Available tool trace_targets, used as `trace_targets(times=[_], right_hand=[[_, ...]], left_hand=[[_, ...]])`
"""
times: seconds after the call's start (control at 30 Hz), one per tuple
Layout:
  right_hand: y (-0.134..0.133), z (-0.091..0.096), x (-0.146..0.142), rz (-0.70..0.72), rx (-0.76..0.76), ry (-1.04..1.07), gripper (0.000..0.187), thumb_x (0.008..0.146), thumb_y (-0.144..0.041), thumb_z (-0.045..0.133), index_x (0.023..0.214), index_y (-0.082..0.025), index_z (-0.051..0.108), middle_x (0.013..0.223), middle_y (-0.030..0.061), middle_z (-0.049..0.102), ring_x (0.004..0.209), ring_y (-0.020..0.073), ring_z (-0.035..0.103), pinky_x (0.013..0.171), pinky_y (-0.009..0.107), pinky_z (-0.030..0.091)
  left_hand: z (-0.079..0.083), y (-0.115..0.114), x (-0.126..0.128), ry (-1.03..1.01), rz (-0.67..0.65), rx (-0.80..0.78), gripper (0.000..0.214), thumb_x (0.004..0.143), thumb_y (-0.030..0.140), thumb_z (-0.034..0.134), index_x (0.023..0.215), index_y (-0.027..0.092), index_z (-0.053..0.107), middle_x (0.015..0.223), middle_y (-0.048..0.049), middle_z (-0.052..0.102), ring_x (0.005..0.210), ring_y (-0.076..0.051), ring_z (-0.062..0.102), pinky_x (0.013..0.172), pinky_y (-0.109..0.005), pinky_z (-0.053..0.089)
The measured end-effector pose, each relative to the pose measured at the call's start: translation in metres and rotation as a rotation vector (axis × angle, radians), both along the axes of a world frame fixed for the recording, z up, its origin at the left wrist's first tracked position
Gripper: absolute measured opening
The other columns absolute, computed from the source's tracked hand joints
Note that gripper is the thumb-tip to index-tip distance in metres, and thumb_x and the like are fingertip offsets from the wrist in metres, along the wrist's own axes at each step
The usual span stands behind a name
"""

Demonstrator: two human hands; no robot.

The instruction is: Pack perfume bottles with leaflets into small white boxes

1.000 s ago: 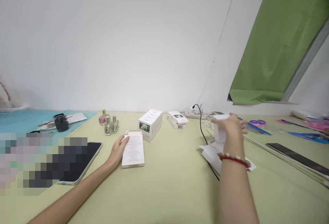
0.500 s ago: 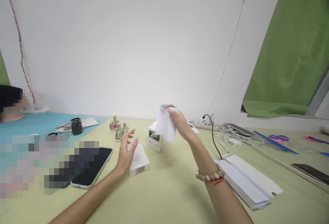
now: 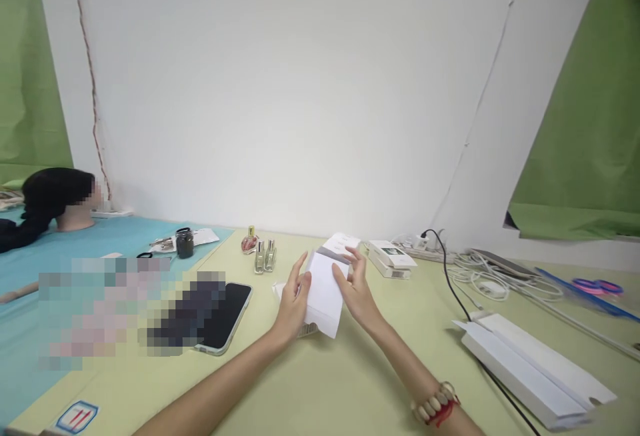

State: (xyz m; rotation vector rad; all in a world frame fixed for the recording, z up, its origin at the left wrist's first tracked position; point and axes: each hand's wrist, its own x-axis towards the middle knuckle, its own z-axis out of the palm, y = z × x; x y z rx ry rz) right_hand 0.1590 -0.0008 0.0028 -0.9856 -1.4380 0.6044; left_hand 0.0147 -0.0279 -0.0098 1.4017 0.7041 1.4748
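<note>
Both hands hold a white folded carton [image 3: 324, 293] just above the yellow-green table [image 3: 350, 383]. My left hand [image 3: 293, 306] grips its left edge, fingers curled round it. My right hand [image 3: 356, 289] grips its right side, a bead bracelet [image 3: 434, 404] on that wrist. Under the carton lies a small white box with a barcode [image 3: 306, 331], mostly hidden. Behind the carton sits a white printed box [image 3: 340, 245]. Small perfume bottles [image 3: 264, 256] stand to the left of it.
A dark phone [image 3: 223, 317] lies left of my hands beside a blurred patch. Flat white cartons [image 3: 530, 369] lie at the right, crossed by a black cable [image 3: 453, 289]. More white boxes [image 3: 390, 257], a dark jar [image 3: 185, 243] and a mannequin head [image 3: 55, 199] sit farther back.
My right hand brought the white carton from the right side of the table to the middle. My left hand left the barcoded box and took hold of the carton.
</note>
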Motion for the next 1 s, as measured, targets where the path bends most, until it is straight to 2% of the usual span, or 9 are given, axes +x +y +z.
trace_targets(times=[0.1,0.17,0.3,0.37,0.43,0.6,0.7,0.87,1.0], right_hand=[[-0.006,-0.016,0.003,-0.117,0.044,-0.036,0.043,0.077,-0.044,0.051,0.116,-0.026,0.041,0.124,0.0081,0.041,0.092,0.0200,0.055,0.066,0.032,0.051],[-0.010,-0.020,0.001,-0.141,0.050,-0.101,0.034,0.079,-0.044,0.047,0.108,-0.026,0.051,0.121,0.0078,0.042,0.100,0.0225,0.051,0.062,0.031,0.052],[-0.015,-0.028,-0.005,-0.113,-0.027,-0.126,0.041,0.078,-0.045,0.046,0.115,-0.029,0.052,0.117,0.0076,0.045,0.086,0.0215,0.053,0.045,0.029,0.049],[-0.014,-0.034,-0.007,-0.106,-0.057,-0.090,0.043,0.078,-0.047,0.046,0.116,-0.027,0.051,0.115,0.0077,0.048,0.080,0.0203,0.053,0.043,0.028,0.047],[-0.011,-0.040,-0.006,-0.113,-0.065,-0.038,0.040,0.079,-0.047,0.044,0.111,-0.024,0.052,0.111,0.0081,0.051,0.079,0.0204,0.053,0.046,0.029,0.047],[-0.007,-0.044,-0.004,-0.177,0.003,0.031,0.036,0.083,-0.047,0.038,0.102,-0.021,0.053,0.100,0.0062,0.056,0.084,0.0201,0.052,0.070,0.034,0.045],[-0.009,-0.041,-0.006,-0.186,0.034,0.039,0.035,0.084,-0.047,0.037,0.102,-0.021,0.052,0.100,0.0060,0.056,0.087,0.0203,0.051,0.073,0.034,0.043],[-0.013,-0.036,-0.006,-0.232,0.091,0.041,0.031,0.085,-0.045,0.036,0.097,-0.022,0.053,0.100,0.0055,0.055,0.091,0.0196,0.051,0.077,0.032,0.041],[-0.015,-0.037,-0.005,-0.248,0.087,0.078,0.029,0.086,-0.045,0.036,0.098,-0.023,0.050,0.100,0.0055,0.057,0.093,0.0199,0.052,0.077,0.032,0.042]], left_hand=[[-0.006,0.009,-0.001,-0.023,-0.001,0.009,0.053,0.084,0.050,0.042,0.127,0.019,0.046,0.130,-0.0100,0.048,0.115,-0.023,0.048,0.089,-0.029,0.044],[-0.010,0.016,-0.004,-0.020,0.012,-0.013,0.052,0.083,0.050,0.043,0.123,0.017,0.050,0.128,-0.0105,0.050,0.115,-0.024,0.049,0.092,-0.032,0.042],[-0.018,0.024,-0.008,-0.008,0.080,-0.038,0.051,0.083,0.051,0.042,0.121,0.019,0.052,0.124,-0.0088,0.054,0.110,-0.023,0.053,0.094,-0.036,0.041],[-0.021,0.024,-0.007,0.001,0.085,-0.042,0.051,0.084,0.051,0.041,0.121,0.018,0.052,0.122,-0.0089,0.056,0.110,-0.024,0.052,0.094,-0.037,0.040],[-0.024,0.022,-0.005,0.028,0.076,-0.039,0.051,0.084,0.050,0.041,0.121,0.017,0.052,0.122,-0.0095,0.056,0.112,-0.024,0.051,0.095,-0.038,0.039],[-0.022,0.012,0.001,0.118,0.148,0.041,0.047,0.085,0.045,0.042,0.126,0.021,0.047,0.134,-0.0060,0.045,0.122,-0.020,0.042,0.099,-0.031,0.035],[-0.019,0.007,0.002,0.171,0.164,0.072,0.045,0.085,0.044,0.041,0.124,0.022,0.048,0.132,-0.0051,0.047,0.122,-0.019,0.042,0.098,-0.030,0.035],[-0.016,0.002,0.004,0.248,0.081,0.134,0.044,0.086,0.041,0.042,0.123,0.020,0.049,0.129,-0.0069,0.050,0.116,-0.020,0.047,0.092,-0.030,0.040],[-0.013,-0.004,0.004,0.337,0.059,0.236,0.043,0.087,0.037,0.039,0.126,0.020,0.047,0.131,-0.0056,0.048,0.117,-0.020,0.045,0.099,-0.031,0.033]])
